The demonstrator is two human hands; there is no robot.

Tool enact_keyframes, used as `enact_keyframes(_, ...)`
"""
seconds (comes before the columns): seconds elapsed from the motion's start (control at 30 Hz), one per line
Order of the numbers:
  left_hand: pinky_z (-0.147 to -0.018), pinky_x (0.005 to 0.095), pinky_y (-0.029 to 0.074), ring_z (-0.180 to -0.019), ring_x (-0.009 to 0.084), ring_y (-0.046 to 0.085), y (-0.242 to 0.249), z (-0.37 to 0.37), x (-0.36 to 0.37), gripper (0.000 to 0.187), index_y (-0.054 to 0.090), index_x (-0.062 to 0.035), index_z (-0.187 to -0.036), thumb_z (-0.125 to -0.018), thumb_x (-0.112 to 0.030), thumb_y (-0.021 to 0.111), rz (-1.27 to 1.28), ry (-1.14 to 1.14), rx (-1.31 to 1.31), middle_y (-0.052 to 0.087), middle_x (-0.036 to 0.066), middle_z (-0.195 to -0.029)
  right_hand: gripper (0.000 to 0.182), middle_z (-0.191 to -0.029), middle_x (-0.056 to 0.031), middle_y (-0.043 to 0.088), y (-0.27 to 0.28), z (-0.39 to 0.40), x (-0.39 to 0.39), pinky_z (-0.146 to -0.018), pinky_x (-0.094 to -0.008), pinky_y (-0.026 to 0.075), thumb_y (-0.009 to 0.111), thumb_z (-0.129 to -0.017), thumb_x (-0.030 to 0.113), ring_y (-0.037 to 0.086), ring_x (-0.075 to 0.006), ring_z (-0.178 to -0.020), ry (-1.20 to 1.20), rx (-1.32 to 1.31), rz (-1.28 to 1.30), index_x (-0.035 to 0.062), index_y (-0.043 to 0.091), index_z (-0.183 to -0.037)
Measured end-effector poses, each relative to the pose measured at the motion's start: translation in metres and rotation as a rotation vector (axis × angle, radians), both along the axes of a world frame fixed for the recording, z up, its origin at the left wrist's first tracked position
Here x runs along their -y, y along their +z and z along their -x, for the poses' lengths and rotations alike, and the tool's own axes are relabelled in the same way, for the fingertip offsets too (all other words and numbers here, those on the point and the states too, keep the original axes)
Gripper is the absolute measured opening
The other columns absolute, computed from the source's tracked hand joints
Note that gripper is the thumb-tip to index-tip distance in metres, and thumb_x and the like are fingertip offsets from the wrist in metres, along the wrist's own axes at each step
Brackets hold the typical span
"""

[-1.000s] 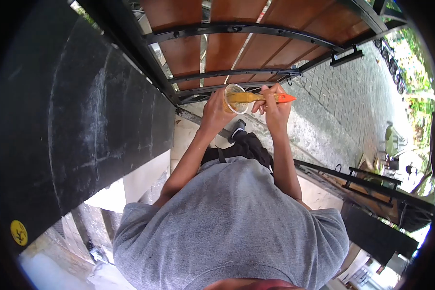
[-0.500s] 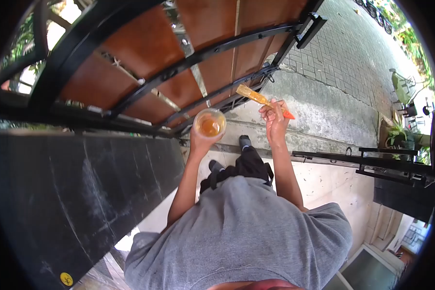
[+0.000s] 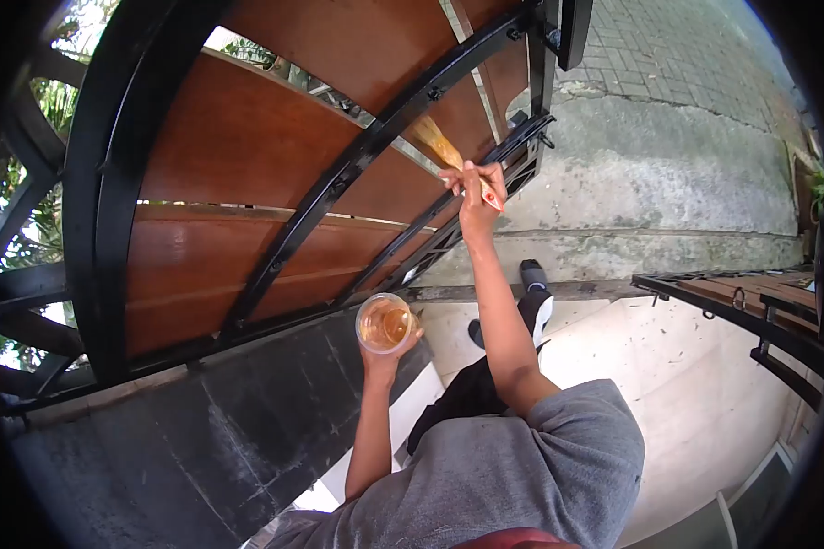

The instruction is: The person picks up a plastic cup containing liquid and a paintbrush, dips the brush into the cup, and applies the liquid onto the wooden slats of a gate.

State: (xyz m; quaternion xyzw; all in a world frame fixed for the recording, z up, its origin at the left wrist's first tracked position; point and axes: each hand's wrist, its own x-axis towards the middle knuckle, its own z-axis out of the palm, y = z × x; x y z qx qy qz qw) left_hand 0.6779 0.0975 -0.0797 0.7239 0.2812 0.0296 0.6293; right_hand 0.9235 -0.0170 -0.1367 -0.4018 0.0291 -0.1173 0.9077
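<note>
My left hand [image 3: 381, 364] is wrapped round a clear plastic cup [image 3: 368, 339] with amber liquid [image 3: 395, 325] low inside it. In my right hand [image 3: 476, 203] is a paintbrush [image 3: 442, 148], held by its handle, whose orange-red end sticks out below the fingers. The brush's pale bristles point up and left and overlap a brown wooden panel [image 3: 454, 115] of the gate. Black metal bars [image 3: 355, 157] cross the gate's glossy brown boards [image 3: 243, 128], with narrow gaps between the boards.
A dark, scuffed wall [image 3: 247, 439] runs below the gate on the left. Concrete [image 3: 650, 174] and grey paving [image 3: 650, 55] lie beyond the threshold. Another black-framed gate section [image 3: 742, 306] juts in from the right over the pale tiled floor [image 3: 659, 375].
My right hand has carried the paintbrush left and up to the gate. My view has turned toward the gate, which looks larger, and the cup sits lower in view.
</note>
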Motion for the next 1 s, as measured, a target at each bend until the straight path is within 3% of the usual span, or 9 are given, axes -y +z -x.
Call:
enact_keyframes(0.1,-0.097,0.0346,0.05,-0.112,0.0203,0.059,-0.002,0.004,-0.003,0.068,0.051,-0.0076,-0.124,-0.065,0.009,0.08,-0.076,-0.035,0.05,0.061,0.009,-0.117,0.022,-0.079,-0.0234,0.07,-0.027,0.021,0.007,-0.056,-0.023,0.043,0.056,-0.099,0.012,0.059,-0.0131,-0.061,-0.01,-0.082,-0.071,0.0052,0.04,-0.086)
enact_keyframes(0.23,-0.096,0.0349,0.05,-0.11,0.0212,0.06,0.017,-0.002,0.003,0.068,0.051,-0.0074,-0.124,-0.065,0.009,0.08,-0.012,0.008,-0.075,0.062,0.01,-0.115,0.021,-0.079,-0.0229,0.07,0.038,0.004,0.008,-0.057,-0.0229,0.044,0.056,-0.099,0.013,0.059,-0.0128,-0.062,0.038,0.077,-0.121,0.0041,0.041,-0.086)
enact_keyframes(0.37,-0.094,0.034,0.051,-0.106,0.0195,0.061,0.022,-0.006,0.01,0.068,0.051,-0.0066,-0.124,-0.065,0.008,0.081,0.015,0.002,0.009,0.063,0.009,-0.114,0.023,-0.08,-0.0232,0.07,-0.019,-0.005,0.006,-0.058,-0.0259,0.043,0.055,-0.1,0.017,0.059,-0.0149,-0.063,0.017,-0.025,-0.049,0.0064,0.04,-0.086)
enact_keyframes(0.43,-0.092,0.0327,0.053,-0.1,0.0179,0.063,0.023,-0.008,0.011,0.068,0.051,-0.0039,-0.124,-0.065,0.006,0.084,-0.014,-0.02,0.084,0.063,0.009,-0.113,0.024,-0.079,-0.0229,0.07,-0.009,-0.003,0.016,-0.058,-0.0256,0.043,0.056,-0.099,0.019,0.059,-0.0144,-0.062,-0.001,-0.034,-0.123,0.007,0.039,-0.085)
enact_keyframes(0.57,-0.094,0.0333,0.051,-0.105,0.0184,0.061,0.026,-0.009,0.019,0.07,0.051,-0.0057,-0.124,-0.064,0.008,0.083,0.007,-0.012,-0.011,0.062,0.008,-0.114,0.025,-0.079,-0.0234,0.07,0.027,-0.02,0.014,-0.057,-0.0249,0.042,0.057,-0.099,0.02,0.059,-0.0144,-0.061,0.02,0.078,-0.229,0.0079,0.039,-0.085)
enact_keyframes(0.7,-0.096,0.035,0.05,-0.11,0.02,0.059,0.011,0.005,0.017,0.071,0.049,-0.0092,-0.125,-0.064,0.01,0.08,-0.062,-0.076,0.003,0.062,0.009,-0.115,0.024,-0.081,-0.0246,0.07,-0.022,-0.014,0.011,-0.055,-0.0248,0.042,0.055,-0.099,0.018,0.059,-0.0147,-0.059,0.006,-0.017,-0.135,0.0074,0.04,-0.085)
enact_keyframes(0.8,-0.096,0.0349,0.05,-0.11,0.0199,0.059,0.012,0.005,0.018,0.071,0.048,-0.0088,-0.126,-0.065,0.009,0.081,-0.104,-0.108,0.013,0.062,0.009,-0.115,0.024,-0.081,-0.0238,0.07,0.018,-0.015,0.025,-0.054,-0.0247,0.043,0.056,-0.099,0.018,0.058,-0.014,-0.06,-0.038,0.048,-0.169,0.0072,0.04,-0.085)
enact_keyframes(0.9,-0.097,0.035,0.05,-0.11,0.0199,0.059,0.009,0.003,0.022,0.071,0.049,-0.0082,-0.125,-0.065,0.009,0.081,-0.104,-0.111,0.048,0.062,0.009,-0.115,0.024,-0.081,-0.0226,0.071,0.025,-0.041,0.019,-0.055,-0.0238,0.044,0.055,-0.1,0.019,0.06,-0.0131,-0.061,-0.105,0.132,-0.225,0.0065,0.041,-0.085)
enact_keyframes(1.0,-0.096,0.0349,0.05,-0.109,0.0197,0.059,0.013,0.007,0.028,0.068,0.051,-0.0071,-0.123,-0.065,0.008,0.081,-0.136,-0.132,0.067,0.062,0.009,-0.114,0.023,-0.081,-0.0226,0.071,-0.022,-0.038,0.016,-0.056,-0.0238,0.044,0.054,-0.101,0.018,0.06,-0.0135,-0.061,-0.066,0.025,-0.141,0.0066,0.041,-0.086)
